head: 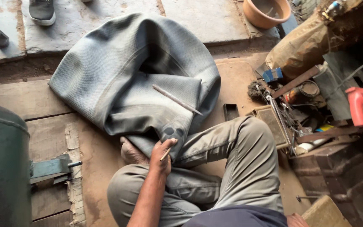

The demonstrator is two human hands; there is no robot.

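A big, limp grey rubber inner tube [118, 71] lies folded on the wooden floor in front of my crossed legs. My left hand [161, 154] rests on its near edge, pinching a short thin stick [167, 153] against the rubber beside a round dark patch [169, 131]. My bare foot [131, 153] presses on the tube just left of that hand. A thin metal rod [177, 100] lies loose on top of the tube. Only a sliver of my right hand [297, 219] shows at the bottom edge, next to a wooden block [324, 212]; its fingers are hidden.
A green metal tank [1, 168] stands at the left. Cluttered tools, tins and a red tool [360, 105] fill the right side, with a small black tray [230, 111] near my knee. A terracotta bowl [265, 11] and another person's shoe [42, 10] are at the top.
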